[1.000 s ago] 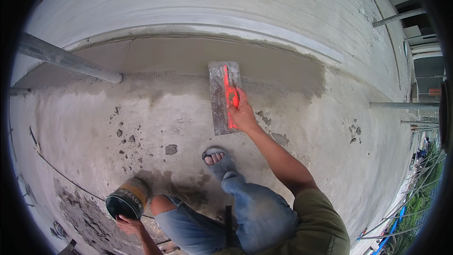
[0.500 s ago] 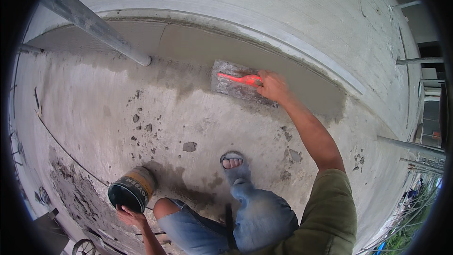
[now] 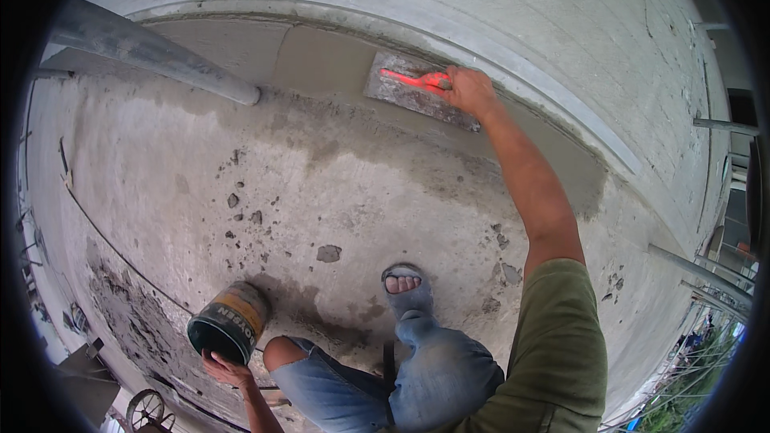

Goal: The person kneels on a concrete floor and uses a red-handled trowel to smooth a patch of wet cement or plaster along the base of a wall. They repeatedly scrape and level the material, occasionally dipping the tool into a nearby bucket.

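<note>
My right hand (image 3: 472, 93) is wrapped round the red handle of a rectangular plastering trowel (image 3: 393, 95). The blade lies over the smooth grey strip of wet mortar (image 3: 317, 64), its upper edge close to the strip's far border. At the lower left, a round bucket (image 3: 244, 306) with a yellow and dark band leans toward me, its dark mouth facing my side. My left hand (image 3: 227, 370) grips the bucket's near rim, with some fingers hidden inside the mouth.
A metal pole (image 3: 172, 60) slants in from the upper left, ending beside the mortar strip. A pale straight edging (image 3: 553, 98) borders the strip's far side. Mortar crumbs (image 3: 328, 253) dot the concrete around my sandalled foot (image 3: 403, 281). A thin cable (image 3: 112, 242) runs left of the bucket.
My right hand has carried the trowel up and away from me, from the strip's near edge further onto the mortar. The left hand stays on the bucket rim.
</note>
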Demonstrator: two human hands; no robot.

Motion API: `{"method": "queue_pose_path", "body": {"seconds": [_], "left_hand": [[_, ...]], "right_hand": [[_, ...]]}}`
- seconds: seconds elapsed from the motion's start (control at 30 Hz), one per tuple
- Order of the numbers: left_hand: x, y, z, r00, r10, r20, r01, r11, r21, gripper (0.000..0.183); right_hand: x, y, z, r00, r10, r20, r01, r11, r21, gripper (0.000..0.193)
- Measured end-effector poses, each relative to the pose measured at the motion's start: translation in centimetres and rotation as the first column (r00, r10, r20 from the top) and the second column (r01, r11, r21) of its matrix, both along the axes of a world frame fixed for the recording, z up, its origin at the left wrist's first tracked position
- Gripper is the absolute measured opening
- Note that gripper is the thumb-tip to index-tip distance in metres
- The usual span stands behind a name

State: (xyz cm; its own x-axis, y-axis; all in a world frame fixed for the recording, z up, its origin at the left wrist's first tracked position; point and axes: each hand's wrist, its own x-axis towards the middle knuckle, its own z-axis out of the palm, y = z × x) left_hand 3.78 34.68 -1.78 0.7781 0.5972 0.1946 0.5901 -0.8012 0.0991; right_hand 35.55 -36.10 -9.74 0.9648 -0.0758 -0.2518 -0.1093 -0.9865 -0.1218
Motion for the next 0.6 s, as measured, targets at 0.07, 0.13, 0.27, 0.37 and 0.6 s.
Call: {"method": "queue_pose_path", "body": {"seconds": [0.07, 0.13, 0.27, 0.37, 0.6], "left_hand": [[-0.2, 0.5, -0.2, 1.0, -0.023, 0.001, 0.023, 1.0, 0.006, 0.056], [0.0, 0.4, -0.1, 0.999, -0.04, 0.003, 0.04, 0.999, 0.011, 0.055], [0.6, -0.9, 0.4, 0.999, -0.039, 0.01, 0.039, 0.999, 0.009, 0.055], [0.5, -0.8, 0.4, 1.0, -0.025, 0.006, 0.025, 1.0, 0.013, 0.054], [0.4, -0.6, 0.4, 1.0, -0.018, 0.006, 0.018, 1.0, -0.016, 0.055]], "right_hand": [[0.3, -0.2, -0.3, 1.0, 0.002, -0.006, -0.002, 1.0, -0.003, 0.041], [0.6, -0.2, -0.3, 1.0, -0.012, -0.015, 0.012, 1.0, 0.001, 0.042], [1.1, -0.2, -0.5, 0.999, -0.024, -0.044, 0.024, 1.0, -0.005, 0.043], [1.2, -0.4, -0.7, 0.999, -0.024, -0.043, 0.025, 1.0, 0.01, 0.041], [1.3, -0.8, -1.0, 0.997, -0.034, -0.064, 0.034, 0.999, 0.002, 0.038]]}}
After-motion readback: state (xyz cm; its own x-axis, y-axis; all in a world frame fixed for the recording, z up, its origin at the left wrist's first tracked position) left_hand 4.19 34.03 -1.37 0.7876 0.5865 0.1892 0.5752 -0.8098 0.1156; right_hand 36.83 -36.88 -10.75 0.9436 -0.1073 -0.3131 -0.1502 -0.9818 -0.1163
